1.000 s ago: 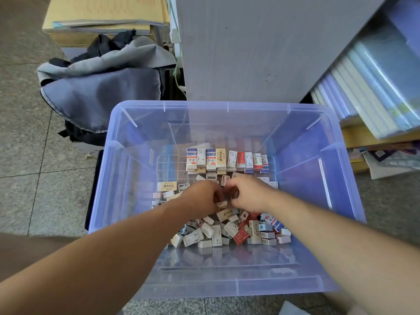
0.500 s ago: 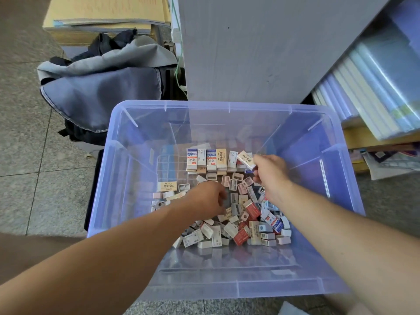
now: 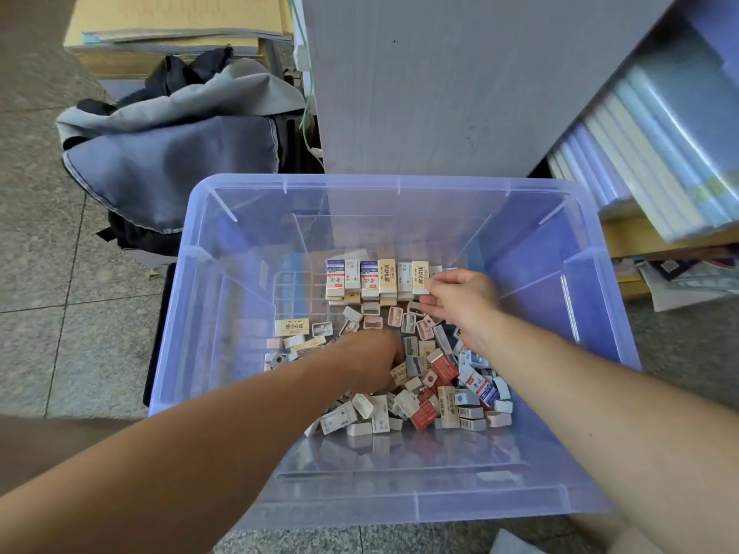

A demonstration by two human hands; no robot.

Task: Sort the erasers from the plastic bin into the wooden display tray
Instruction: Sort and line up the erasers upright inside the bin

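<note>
Since half a second ago the right hand (image 3: 460, 301) has carried its cream eraser (image 3: 420, 277) from above the pile to the right end of the upright row (image 3: 372, 279) in the gridded tray (image 3: 296, 297), upper centre of the plastic bin (image 3: 400, 181). Thumb and fingertips pinch its right side. The left hand (image 3: 368, 361) sits knuckles-up in the loose erasers (image 3: 440, 393) at mid-frame, fingers curled under; whether it holds one cannot be told. The sleeved blocks look light, firm and slightly slick, so a pinch across the narrow sides should suit.
</note>
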